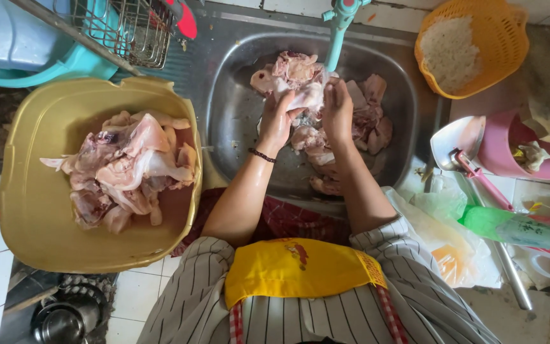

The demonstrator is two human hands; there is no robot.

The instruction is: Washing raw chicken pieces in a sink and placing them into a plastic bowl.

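Item: raw chicken piece, pale, held over the steel sink directly beneath the teal tap.

Left hand: grip closed around the piece's near-left side; beaded bracelet on the wrist.
Right hand: grip closed on the piece's right side, fingers curled over it.

Sink contents: further chicken pieces heaped along the back and right, touching one another; bare steel shows only at the left wall and front-left floor.

Left of sink: yellow basin, rim just beside the sink edge, holding washed chicken; open room remains in its lower half.

Behind the basin: wire rack and teal tub.

Right of sink: orange basket with white rice; pink pail; ladle with pink handle; green bottle; plastic bags. This side of the desk is crowded close to the sink rim.
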